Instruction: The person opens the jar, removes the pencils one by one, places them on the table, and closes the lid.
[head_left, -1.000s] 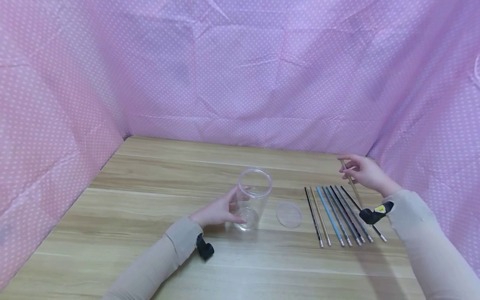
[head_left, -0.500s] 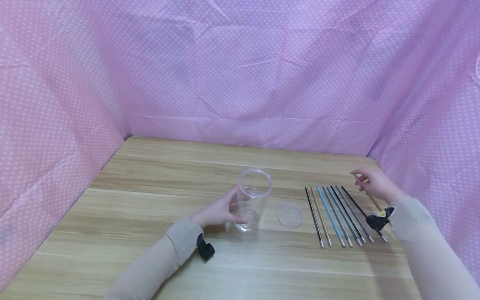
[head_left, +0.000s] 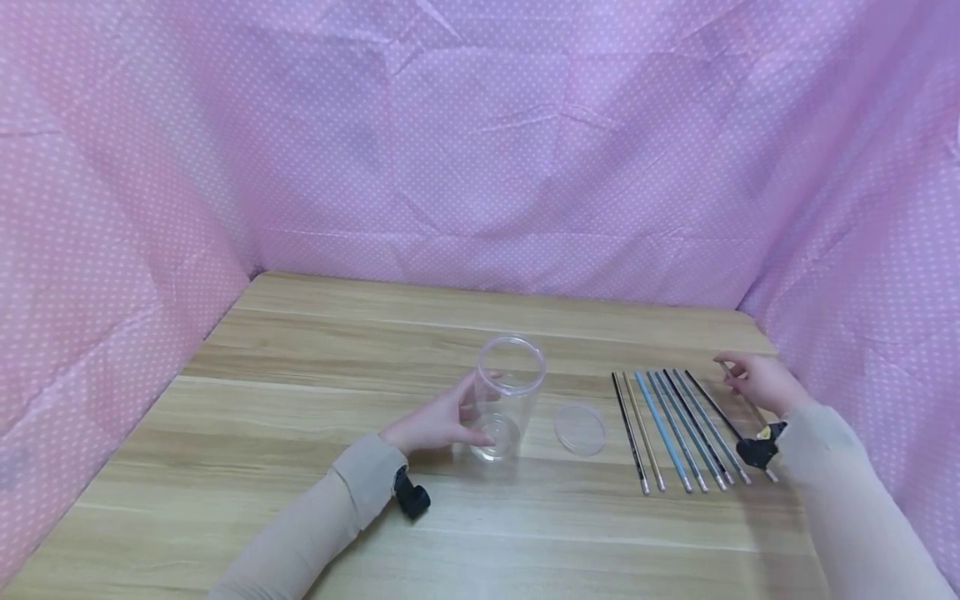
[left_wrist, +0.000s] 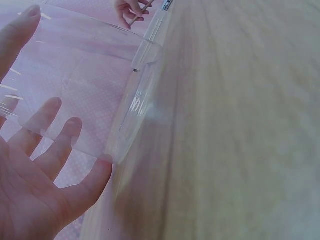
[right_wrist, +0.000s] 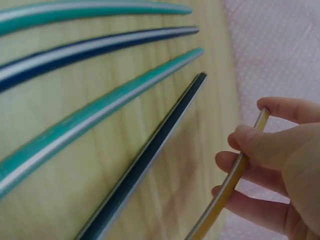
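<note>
A clear plastic cup (head_left: 519, 407) stands upright near the middle of the table. My left hand (head_left: 435, 422) holds it from the left, thumb near its base; the left wrist view shows the fingers (left_wrist: 47, 117) spread round the clear wall. At the table's right side, my right hand (head_left: 767, 383) pinches a gold-yellow pencil (right_wrist: 212, 212) near one end between thumb and fingers. That pencil slants just right of the row of pencils, and the wrist camera hides part of it. Nearest to it lies a black pencil (right_wrist: 150, 155).
Several pencils (head_left: 663, 431) in black, gold and blue lie side by side, eraser ends toward me. A round clear lid (head_left: 580, 429) lies flat between cup and pencils. Pink dotted cloth (head_left: 480, 167) hangs round the wooden table (head_left: 337, 333).
My right hand has moved right and toward me with the gold-yellow pencil, lowering it beside the row. The left hand and the cup have stayed put.
</note>
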